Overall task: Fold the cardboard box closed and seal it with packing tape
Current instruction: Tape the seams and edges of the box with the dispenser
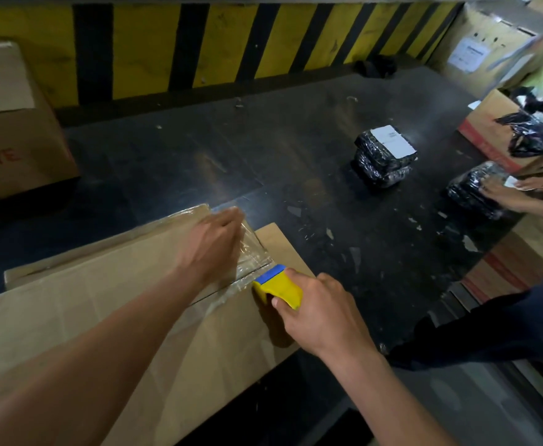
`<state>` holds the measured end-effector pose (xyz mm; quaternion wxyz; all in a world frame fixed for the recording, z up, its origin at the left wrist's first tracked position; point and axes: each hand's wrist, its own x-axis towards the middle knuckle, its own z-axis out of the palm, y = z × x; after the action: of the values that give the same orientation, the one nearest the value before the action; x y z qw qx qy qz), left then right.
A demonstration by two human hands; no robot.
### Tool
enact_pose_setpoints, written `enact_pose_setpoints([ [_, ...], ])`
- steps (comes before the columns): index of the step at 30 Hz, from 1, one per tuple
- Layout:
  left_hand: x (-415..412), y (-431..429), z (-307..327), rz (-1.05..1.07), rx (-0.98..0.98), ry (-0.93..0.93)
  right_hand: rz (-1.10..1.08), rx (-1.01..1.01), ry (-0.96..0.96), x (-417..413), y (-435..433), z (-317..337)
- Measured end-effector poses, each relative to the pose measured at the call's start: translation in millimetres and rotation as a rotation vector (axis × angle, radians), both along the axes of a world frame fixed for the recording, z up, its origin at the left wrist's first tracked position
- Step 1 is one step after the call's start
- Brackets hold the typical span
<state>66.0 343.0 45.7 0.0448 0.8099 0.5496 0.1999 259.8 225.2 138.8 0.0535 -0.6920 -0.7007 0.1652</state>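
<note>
A large brown cardboard box (109,304) lies on the dark table at the lower left, its top flaps folded shut. Clear packing tape (252,255) stretches over the far right end of the seam. My left hand (210,249) presses flat on the tape and the flap near the box's far corner, blurred by motion. My right hand (318,310) grips a yellow tape dispenser (278,286) with a blue front edge, held against the box's right edge at the end of the tape strip.
Black wrapped parcels (382,156) sit mid-table. Another person's hands (508,191) rest on a second black parcel at the right, by an open box of bags (501,130). A printed carton (16,130) stands at the left. A yellow-black striped wall (231,43) runs behind.
</note>
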Motion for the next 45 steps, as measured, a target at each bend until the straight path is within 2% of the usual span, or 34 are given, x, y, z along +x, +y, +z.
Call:
enact_pose_setpoints([
  [2,5.8,-13.7,-10.6,-0.083,-0.083,-0.023,-0.002,0.01,-0.007,0.1,0.9,-2.0],
  [6,7.7,-28.9,-27.3,-0.132,-0.194,0.194,0.0,0.002,0.007,1.7,0.1,-2.1],
  [15,7.6,-26.4,-20.1,-0.111,-0.275,0.121,0.013,-0.002,0.089,39.2,-38.3,16.1],
  [24,19.2,-33.9,-8.5,-0.074,-0.264,0.254,-0.013,-0.02,-0.003,28.5,-47.3,-4.0],
  [29,46.8,-53.1,-14.9,-0.127,-0.253,0.185,0.013,-0.006,-0.001,30.2,-44.7,-6.8],
  [40,38.2,-55.6,-24.5,-0.134,-0.233,0.105,0.016,0.01,0.078,62.5,-65.8,12.2],
  [45,40.9,-59.3,-24.5,-0.117,-0.245,0.049,-0.032,0.019,0.082,64.2,-90.5,-2.9],
])
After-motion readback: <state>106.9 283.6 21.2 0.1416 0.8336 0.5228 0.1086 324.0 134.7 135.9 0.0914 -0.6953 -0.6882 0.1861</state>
